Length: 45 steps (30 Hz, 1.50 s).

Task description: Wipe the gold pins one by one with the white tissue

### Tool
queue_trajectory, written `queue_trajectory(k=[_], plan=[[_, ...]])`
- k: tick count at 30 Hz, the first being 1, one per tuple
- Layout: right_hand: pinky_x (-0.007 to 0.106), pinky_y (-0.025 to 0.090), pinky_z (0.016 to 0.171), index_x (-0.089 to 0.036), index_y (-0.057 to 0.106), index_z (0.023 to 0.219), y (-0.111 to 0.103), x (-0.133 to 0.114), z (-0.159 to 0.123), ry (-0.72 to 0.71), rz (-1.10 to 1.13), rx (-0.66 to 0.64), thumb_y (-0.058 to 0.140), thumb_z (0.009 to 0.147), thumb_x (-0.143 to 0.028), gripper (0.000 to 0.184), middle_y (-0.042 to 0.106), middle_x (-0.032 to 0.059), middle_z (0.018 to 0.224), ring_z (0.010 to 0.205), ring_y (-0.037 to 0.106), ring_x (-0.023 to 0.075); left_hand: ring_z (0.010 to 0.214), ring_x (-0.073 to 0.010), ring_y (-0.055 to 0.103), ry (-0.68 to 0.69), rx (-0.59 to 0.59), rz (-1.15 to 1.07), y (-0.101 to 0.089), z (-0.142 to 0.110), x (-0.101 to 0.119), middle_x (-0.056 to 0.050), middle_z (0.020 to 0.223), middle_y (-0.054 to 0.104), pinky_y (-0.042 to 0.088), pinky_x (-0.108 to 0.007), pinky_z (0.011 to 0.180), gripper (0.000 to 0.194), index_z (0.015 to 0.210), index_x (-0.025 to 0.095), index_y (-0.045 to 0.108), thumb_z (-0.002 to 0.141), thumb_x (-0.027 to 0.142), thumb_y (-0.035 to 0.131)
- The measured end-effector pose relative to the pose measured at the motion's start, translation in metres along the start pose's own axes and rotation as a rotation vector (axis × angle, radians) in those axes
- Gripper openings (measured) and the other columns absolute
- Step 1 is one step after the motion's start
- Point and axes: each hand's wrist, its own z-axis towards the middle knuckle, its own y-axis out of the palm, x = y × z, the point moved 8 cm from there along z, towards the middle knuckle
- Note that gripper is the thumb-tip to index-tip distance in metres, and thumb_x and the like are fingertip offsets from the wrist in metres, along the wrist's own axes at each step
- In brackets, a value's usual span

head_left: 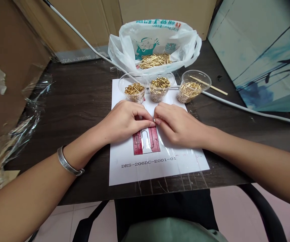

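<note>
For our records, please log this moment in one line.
left hand: pinching; right hand: pinching, beside left; printed sheet: beneath both; cups: golden pieces inside

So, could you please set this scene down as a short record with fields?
Sheet: printed white paper, lettered DRS-206DC-E001-01
Left hand: fingertips pinched over the sheet
Right hand: fingertips pinched beside the left's; anything held is too small to identify
Left cup: clear, holding small gold-coloured pieces
Middle cup: clear, holding similar pieces
Right cup: clear, holding similar pieces
Stick: pale, thin; in or behind the right cup, unclear
Bag: white plastic, open, beyond the cups, holding slender gold-coloured pieces
</note>
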Motion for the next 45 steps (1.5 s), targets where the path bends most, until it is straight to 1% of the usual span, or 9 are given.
queue_trajectory(k=[5,10,16,19,23,27,36,45], plan=[[0.032,0.030,0.065,-0.019,0.042,0.082,-0.0002,0.0010,0.0001,-0.004,-0.009,-0.033,0.037,0.092,-0.022,0.012,0.047,0.0033,0.078,0.070,0.042,0.0164,0.068,-0.0101,0.061,0.004,0.001,0.012,0.0011,0.0000,0.0008,0.001,0.074,0.071,0.042,-0.023,0.066,0.008,0.080,0.019,0.078,0.082,0.025,0.072],[0.032,0.030,0.065,-0.019,0.040,0.081,0.0004,-0.0012,0.0009,-0.030,-0.020,-0.080,0.036,0.092,-0.021,0.011,0.047,0.0029,0.078,0.070,0.041,0.0163,0.068,-0.0099,0.061,0.026,0.003,0.033,0.0015,-0.0001,0.0027,0.001,0.074,0.071,0.042,-0.024,0.066,0.009,0.081,0.020,0.078,0.082,0.025,0.071],[0.032,0.029,0.064,-0.020,0.038,0.080,0.0008,-0.0024,0.0013,-0.057,-0.047,-0.112,0.039,0.089,-0.019,0.010,0.046,0.0024,0.077,0.069,0.041,0.0163,0.066,-0.0099,0.061,0.018,-0.001,0.028,0.0010,0.0007,0.0036,0.001,0.071,0.070,0.042,-0.024,0.063,0.009,0.077,0.019,0.078,0.081,0.023,0.071],[0.032,0.030,0.064,-0.020,0.039,0.079,0.0004,-0.0012,0.0001,-0.051,-0.048,-0.092,0.039,0.090,-0.020,0.011,0.047,0.0027,0.077,0.069,0.043,0.0164,0.066,-0.0105,0.060,0.003,-0.001,0.028,0.0013,0.0009,0.0034,0.001,0.072,0.070,0.042,-0.025,0.063,0.009,0.078,0.019,0.078,0.081,0.023,0.071],[0.033,0.032,0.065,-0.018,0.044,0.080,-0.0005,0.0014,-0.0018,-0.017,-0.023,-0.035,0.039,0.090,-0.021,0.011,0.051,0.0040,0.079,0.069,0.046,0.0166,0.067,-0.0109,0.061,-0.015,0.001,0.012,0.0016,0.0004,0.0030,0.000,0.073,0.071,0.042,-0.025,0.064,0.009,0.079,0.019,0.078,0.081,0.023,0.070],[0.033,0.032,0.066,-0.017,0.048,0.080,-0.0003,0.0015,-0.0028,-0.008,0.008,-0.009,0.040,0.090,-0.021,0.013,0.053,0.0046,0.079,0.070,0.047,0.0167,0.067,-0.0111,0.061,-0.025,0.012,0.022,0.0010,-0.0005,0.0021,0.001,0.073,0.072,0.042,-0.025,0.064,0.009,0.079,0.020,0.078,0.080,0.023,0.070],[0.032,0.031,0.064,-0.017,0.049,0.080,-0.0018,0.0013,-0.0025,0.010,0.018,0.004,0.041,0.090,-0.021,0.013,0.054,0.0046,0.079,0.069,0.046,0.0163,0.066,-0.0105,0.060,-0.010,0.019,0.051,0.0007,-0.0012,0.0036,0.002,0.073,0.072,0.041,-0.025,0.063,0.009,0.078,0.019,0.077,0.080,0.021,0.068],[0.032,0.031,0.065,-0.019,0.047,0.080,-0.0015,0.0012,-0.0032,0.014,0.029,-0.008,0.042,0.090,-0.020,0.012,0.053,0.0043,0.078,0.070,0.045,0.0166,0.065,-0.0114,0.060,-0.018,0.019,0.070,0.0004,-0.0009,0.0041,0.000,0.071,0.071,0.041,-0.024,0.062,0.010,0.076,0.019,0.076,0.080,0.024,0.068]])
